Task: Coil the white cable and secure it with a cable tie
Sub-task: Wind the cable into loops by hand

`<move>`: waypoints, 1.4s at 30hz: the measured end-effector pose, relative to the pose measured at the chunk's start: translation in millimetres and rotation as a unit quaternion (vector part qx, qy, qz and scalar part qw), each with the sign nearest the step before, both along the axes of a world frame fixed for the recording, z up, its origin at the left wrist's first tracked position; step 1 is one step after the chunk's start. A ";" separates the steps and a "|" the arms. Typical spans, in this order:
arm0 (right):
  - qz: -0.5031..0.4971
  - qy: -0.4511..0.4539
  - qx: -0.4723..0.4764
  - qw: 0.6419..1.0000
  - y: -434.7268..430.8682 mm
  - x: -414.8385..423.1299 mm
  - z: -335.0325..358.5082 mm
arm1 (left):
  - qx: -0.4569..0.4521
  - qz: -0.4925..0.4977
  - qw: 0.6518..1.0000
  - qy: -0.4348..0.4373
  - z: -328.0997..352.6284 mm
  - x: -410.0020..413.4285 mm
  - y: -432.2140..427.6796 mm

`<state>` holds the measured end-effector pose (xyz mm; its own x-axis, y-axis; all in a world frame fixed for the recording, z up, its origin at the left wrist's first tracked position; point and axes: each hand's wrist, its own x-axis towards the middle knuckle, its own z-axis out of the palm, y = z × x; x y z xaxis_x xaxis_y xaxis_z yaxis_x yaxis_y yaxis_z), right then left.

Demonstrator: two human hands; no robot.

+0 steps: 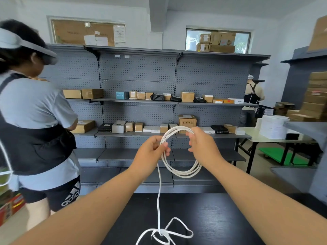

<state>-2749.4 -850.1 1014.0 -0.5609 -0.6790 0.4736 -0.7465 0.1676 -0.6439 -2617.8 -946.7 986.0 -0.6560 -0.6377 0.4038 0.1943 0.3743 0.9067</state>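
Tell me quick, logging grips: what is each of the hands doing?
Left hand: closed, pinching the coil at its left side.
Right hand: closed on the coil's top right.

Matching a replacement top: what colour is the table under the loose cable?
Black table, in the head view.

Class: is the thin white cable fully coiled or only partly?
Partly: the thin white cable has loops in both hands, but a loose tangled tail lies on the black table.

cable (180, 171) coil between hands | tail on table (221, 218) | shelves (138, 103) behind
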 end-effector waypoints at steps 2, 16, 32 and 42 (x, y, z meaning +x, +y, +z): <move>-0.009 -0.047 -0.065 0.997 1.6 2.3 -0.8 | 0.033 -0.006 0.999 0.030 -0.1 -3.1 4.9; -0.002 -0.077 -0.034 0.996 10.1 7.8 -21.4 | -0.370 0.102 0.913 -0.141 33.4 -2.5 0.6; -0.007 -0.025 0.015 1.000 5.7 19.4 -45.7 | 0.007 -0.054 0.993 -0.107 -27.2 9.8 -4.5; -0.088 -0.199 -0.027 0.976 7.7 28.4 -132.1 | 0.034 -0.035 0.986 -0.157 -107.6 26.1 10.3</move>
